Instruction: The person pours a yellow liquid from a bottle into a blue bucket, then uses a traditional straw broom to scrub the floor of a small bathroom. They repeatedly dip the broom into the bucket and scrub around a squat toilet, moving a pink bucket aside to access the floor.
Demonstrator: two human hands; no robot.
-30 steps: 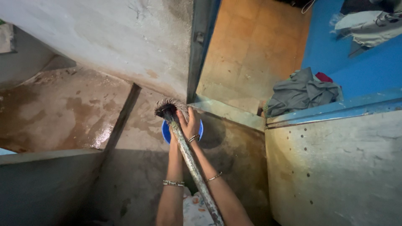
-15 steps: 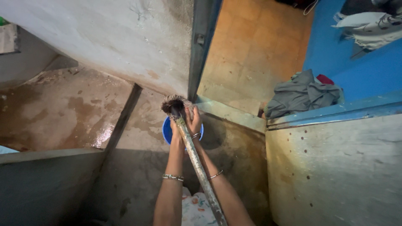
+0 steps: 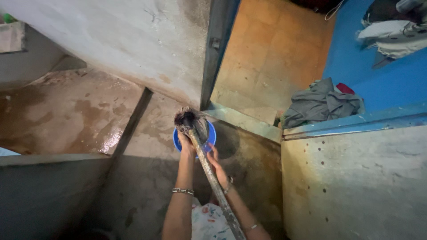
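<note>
A mop with a long worn handle (image 3: pixel 212 180) points away from me, its stringy grey head (image 3: pixel 191 121) held over a blue bucket (image 3: pixel 210 134) on the wet concrete floor. My left hand (image 3: pixel 187 146) grips the handle just below the mop head. Lower down the shaft, my right hand (image 3: pixel 217 162) wraps around the handle. Both wrists carry bangles.
A grey plaster wall (image 3: pixel 124 40) and a metal door frame (image 3: pixel 214 49) stand ahead. Beyond the doorway lies an orange tiled floor (image 3: pixel 271 53) with a pile of grey clothes (image 3: pixel 320 103) by a blue wall. A grey concrete wall (image 3: pixel 356 186) rises at right, and a raised ledge (image 3: pixel 49 186) at left.
My right hand slid down the handle, away from the mop head. The mop head dropped slightly lower over the bucket.
</note>
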